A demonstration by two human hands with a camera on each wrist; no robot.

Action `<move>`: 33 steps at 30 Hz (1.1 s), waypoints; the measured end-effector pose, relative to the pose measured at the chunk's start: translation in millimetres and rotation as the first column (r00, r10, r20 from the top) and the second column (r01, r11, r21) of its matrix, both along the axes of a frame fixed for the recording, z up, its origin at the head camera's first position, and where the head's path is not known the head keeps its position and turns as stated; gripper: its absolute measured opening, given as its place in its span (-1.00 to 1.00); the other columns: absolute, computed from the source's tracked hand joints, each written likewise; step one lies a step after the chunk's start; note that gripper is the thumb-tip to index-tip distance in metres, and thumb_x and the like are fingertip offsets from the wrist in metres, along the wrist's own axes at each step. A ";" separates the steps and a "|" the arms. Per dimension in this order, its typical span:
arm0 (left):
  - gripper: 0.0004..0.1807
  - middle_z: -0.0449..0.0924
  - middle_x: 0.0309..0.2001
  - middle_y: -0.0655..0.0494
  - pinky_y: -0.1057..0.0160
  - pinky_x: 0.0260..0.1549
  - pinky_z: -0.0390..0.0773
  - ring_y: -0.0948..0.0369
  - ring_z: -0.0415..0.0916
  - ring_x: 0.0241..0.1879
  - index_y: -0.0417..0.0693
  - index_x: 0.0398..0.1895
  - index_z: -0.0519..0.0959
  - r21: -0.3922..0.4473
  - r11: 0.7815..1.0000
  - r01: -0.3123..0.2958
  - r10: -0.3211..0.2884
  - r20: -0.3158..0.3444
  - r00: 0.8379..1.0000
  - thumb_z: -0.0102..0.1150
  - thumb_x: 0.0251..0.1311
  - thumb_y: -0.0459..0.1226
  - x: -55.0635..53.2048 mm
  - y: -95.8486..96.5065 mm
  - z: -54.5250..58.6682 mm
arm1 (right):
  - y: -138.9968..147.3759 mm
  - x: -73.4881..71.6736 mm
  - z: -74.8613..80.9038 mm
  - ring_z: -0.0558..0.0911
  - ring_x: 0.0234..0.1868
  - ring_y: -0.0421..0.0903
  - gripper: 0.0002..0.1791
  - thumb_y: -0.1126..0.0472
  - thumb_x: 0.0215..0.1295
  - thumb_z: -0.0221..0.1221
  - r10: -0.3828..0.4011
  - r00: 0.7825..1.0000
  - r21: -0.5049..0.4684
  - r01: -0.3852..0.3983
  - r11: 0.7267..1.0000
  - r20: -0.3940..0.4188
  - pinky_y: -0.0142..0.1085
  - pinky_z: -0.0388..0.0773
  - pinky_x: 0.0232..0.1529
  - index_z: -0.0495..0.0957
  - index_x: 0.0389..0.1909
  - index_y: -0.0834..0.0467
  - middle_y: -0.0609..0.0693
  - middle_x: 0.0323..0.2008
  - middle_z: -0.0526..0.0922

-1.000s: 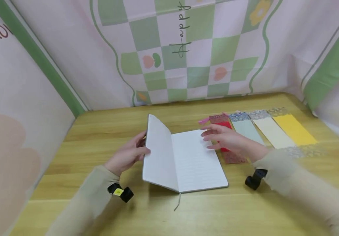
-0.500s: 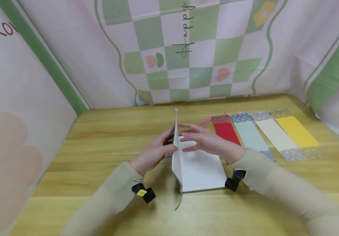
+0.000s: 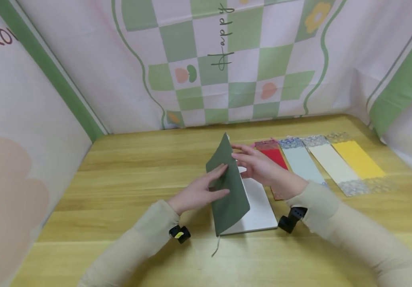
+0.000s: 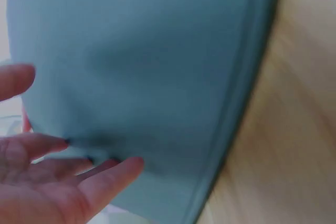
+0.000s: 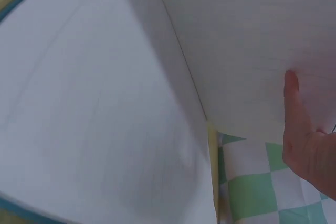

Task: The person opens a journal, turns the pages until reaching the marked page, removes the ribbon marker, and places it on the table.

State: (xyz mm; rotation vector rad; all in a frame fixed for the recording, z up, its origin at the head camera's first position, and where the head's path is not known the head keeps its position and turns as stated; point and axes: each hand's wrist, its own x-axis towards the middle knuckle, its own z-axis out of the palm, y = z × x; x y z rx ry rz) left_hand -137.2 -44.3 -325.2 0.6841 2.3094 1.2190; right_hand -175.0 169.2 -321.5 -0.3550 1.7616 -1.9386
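Observation:
A notebook with a dark green cover (image 3: 230, 203) lies partly open, its cover tilted up over the white page (image 3: 257, 211). Against the outside of the cover rests my left hand (image 3: 199, 192), fingers extended; in the left wrist view those fingers (image 4: 110, 184) are spread along the green cover (image 4: 136, 66). On the page side, my right hand (image 3: 259, 165) has its fingertips at the cover's free edge. The right wrist view has one of its digits (image 5: 296, 106) against the raised white sheet (image 5: 236, 40); its other fingers are mostly hidden there.
Right of the notebook lie several lace-ended paper strips: red (image 3: 274, 156), pale blue (image 3: 304, 163), cream (image 3: 335, 161) and yellow (image 3: 358, 157). A ribbon marker (image 3: 215, 248) trails from the notebook's spine onto the wooden table (image 3: 119, 179). A patterned curtain (image 3: 213, 95) hangs behind.
The notebook's cover has swung from the left, past upright, over to the right. My left hand followed it rightward; my right hand moved left to meet it, then slightly back right.

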 end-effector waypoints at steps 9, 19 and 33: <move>-0.12 -0.36 0.52 0.09 0.10 0.41 -0.04 0.09 -0.27 0.49 0.04 0.50 -0.11 -0.312 0.936 0.161 -0.182 -0.041 0.982 0.18 0.24 -0.09 -12.4 5.6 -17.1 | 37.8 0.3 -10.7 0.55 0.01 -0.24 -0.32 0.24 0.47 -0.14 -0.029 0.999 0.076 0.026 0.997 0.033 -0.21 0.58 -0.05 -0.23 0.47 0.22 0.17 0.27 0.20; 0.01 -0.30 0.52 -0.03 0.05 0.40 0.00 -0.07 -0.36 0.48 -0.02 0.48 0.00 -0.580 0.786 0.215 -0.294 -0.045 0.955 0.37 0.03 -0.05 -11.9 20.0 -17.5 | 55.4 -4.8 -35.2 0.52 -0.30 -0.15 -0.31 0.29 0.35 0.09 -0.012 0.998 0.549 0.043 0.834 -0.059 -0.28 0.60 -0.36 0.00 0.38 0.39 0.13 -0.18 0.43; 0.06 -0.25 0.51 -0.04 0.10 0.37 0.11 -0.08 -0.29 0.48 -0.02 0.47 0.03 -0.636 0.749 0.185 -0.316 -0.099 0.943 0.41 -0.05 -0.01 -5.8 24.1 -21.3 | 37.7 -1.8 -31.4 0.57 -0.64 -0.14 -0.24 0.22 0.11 0.34 0.120 0.953 0.821 0.172 0.544 -0.279 -0.26 0.60 -0.47 0.21 0.20 0.53 0.14 -0.45 0.53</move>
